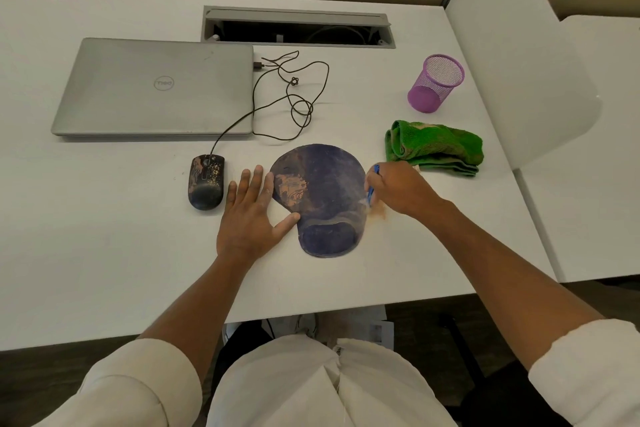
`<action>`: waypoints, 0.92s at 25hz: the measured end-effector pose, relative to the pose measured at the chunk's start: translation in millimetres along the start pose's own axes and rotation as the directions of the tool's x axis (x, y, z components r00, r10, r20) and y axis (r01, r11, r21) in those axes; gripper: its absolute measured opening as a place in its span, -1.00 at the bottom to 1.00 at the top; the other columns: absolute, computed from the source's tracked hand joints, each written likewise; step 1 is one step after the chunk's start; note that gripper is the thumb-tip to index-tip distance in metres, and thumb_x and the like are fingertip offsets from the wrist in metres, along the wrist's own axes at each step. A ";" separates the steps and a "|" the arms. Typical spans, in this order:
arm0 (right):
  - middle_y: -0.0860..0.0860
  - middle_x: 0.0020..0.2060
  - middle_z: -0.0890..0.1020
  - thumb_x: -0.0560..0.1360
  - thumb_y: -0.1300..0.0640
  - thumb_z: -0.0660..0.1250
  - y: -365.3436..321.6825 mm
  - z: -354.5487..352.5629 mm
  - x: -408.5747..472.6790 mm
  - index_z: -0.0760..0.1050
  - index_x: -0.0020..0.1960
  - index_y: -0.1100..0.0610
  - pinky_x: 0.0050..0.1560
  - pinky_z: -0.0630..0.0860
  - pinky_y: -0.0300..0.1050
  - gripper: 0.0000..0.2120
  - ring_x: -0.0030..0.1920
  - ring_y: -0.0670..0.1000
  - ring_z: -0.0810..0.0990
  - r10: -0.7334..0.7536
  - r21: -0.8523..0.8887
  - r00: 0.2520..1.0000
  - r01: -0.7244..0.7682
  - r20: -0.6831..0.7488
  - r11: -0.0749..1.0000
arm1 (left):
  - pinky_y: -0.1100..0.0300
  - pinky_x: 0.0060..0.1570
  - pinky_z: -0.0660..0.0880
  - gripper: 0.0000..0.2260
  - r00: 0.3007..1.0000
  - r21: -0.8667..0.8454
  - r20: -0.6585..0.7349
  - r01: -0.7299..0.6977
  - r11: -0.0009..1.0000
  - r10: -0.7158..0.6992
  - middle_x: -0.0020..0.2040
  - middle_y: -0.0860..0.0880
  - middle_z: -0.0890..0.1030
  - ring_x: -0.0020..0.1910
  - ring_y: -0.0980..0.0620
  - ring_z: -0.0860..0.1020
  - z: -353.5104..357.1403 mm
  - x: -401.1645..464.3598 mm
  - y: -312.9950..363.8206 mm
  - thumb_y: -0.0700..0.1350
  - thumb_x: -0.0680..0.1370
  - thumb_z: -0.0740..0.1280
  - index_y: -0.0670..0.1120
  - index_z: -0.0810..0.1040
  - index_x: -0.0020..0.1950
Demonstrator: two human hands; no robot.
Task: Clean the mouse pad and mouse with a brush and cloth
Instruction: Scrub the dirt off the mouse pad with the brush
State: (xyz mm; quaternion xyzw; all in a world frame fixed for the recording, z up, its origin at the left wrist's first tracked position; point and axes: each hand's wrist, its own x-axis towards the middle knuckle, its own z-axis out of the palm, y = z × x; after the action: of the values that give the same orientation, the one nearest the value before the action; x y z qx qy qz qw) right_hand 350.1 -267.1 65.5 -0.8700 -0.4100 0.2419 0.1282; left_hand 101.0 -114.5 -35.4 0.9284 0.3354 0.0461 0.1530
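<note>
A dark blue mouse pad (pixel 325 198) with a wrist rest lies on the white desk, streaked with brownish dirt and a tan patch at its left. My left hand (pixel 254 215) lies flat, fingers spread, against the pad's left edge. My right hand (pixel 401 189) is closed on a blue brush (pixel 373 184), whose bristles touch the pad's right edge; brown dust lies on the desk just beside them. A dirty black wired mouse (pixel 206 182) sits left of my left hand. A folded green cloth (pixel 434 147) lies to the right, behind my right hand.
A closed grey laptop (pixel 156 87) lies at the back left, with the mouse cable (pixel 291 97) looped beside it. A purple mesh pen cup (pixel 436 83) stands behind the cloth. A cable tray slot (pixel 298 28) runs along the back. The desk edge (pixel 311 314) is near my lap.
</note>
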 end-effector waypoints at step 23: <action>-0.03 -0.37 0.60 0.59 0.17 0.18 0.8 -3.1 -16.2 0.60 -0.22 0.12 -0.36 0.37 -0.22 -0.71 -0.39 -0.11 0.48 0.030 0.240 0.994 -0.003 -0.106 0.971 | -0.06 0.62 -0.17 -0.08 1.000 0.014 0.023 0.008 1.000 -0.008 0.69 -0.04 -0.11 0.65 -0.03 -0.22 -1.3 -1.0 1.2 0.53 0.50 -0.05 -0.01 -0.07 0.68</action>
State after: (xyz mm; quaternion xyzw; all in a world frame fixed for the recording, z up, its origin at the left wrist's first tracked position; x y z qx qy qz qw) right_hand 343.4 -280.2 72.9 -0.8634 -0.3630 0.2430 0.2525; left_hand 100.7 -115.6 -33.7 0.9285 0.3378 0.0325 0.1506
